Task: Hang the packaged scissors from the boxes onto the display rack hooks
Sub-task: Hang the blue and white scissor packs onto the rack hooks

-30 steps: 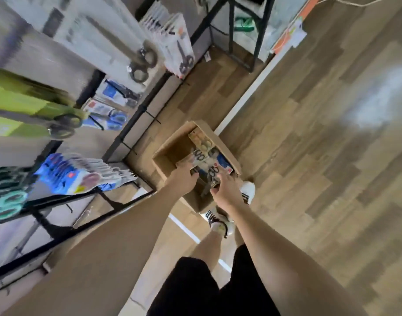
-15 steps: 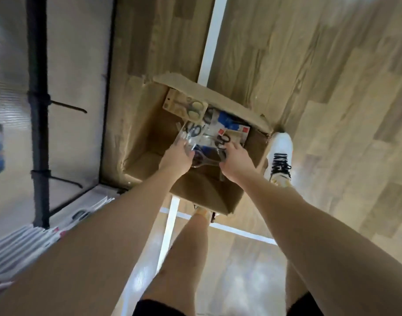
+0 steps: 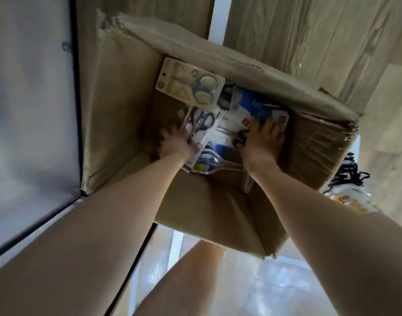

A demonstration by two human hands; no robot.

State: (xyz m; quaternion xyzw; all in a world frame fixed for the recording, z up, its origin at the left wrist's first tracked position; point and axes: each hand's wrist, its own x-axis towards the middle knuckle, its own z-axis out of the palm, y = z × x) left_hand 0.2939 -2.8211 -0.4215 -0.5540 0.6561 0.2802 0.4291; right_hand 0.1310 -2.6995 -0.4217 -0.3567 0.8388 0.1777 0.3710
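Note:
An open cardboard box (image 3: 309, 142) stands on the wooden floor below me with several packaged scissors inside. Both my hands are down in it. My left hand (image 3: 177, 144) grips the left edge of a clear pack with black-handled scissors (image 3: 202, 122). My right hand (image 3: 263, 142) grips the blue-and-white packs (image 3: 259, 108) on the right side of the pile. A tan card pack with grey-and-yellow scissors (image 3: 191, 83) leans against the box's far wall. The display rack hooks are out of view.
A pale panel with a black frame (image 3: 76, 87), the rack's base, runs along the left. My bare leg (image 3: 184, 281) and a white sneaker with black laces (image 3: 348, 185) stand beside the box. White lines (image 3: 220, 19) cross the floor.
My head has dropped closer to the box, so the hanging packs and hooks left the view. Both hands sank deeper into the box and closed on the packs.

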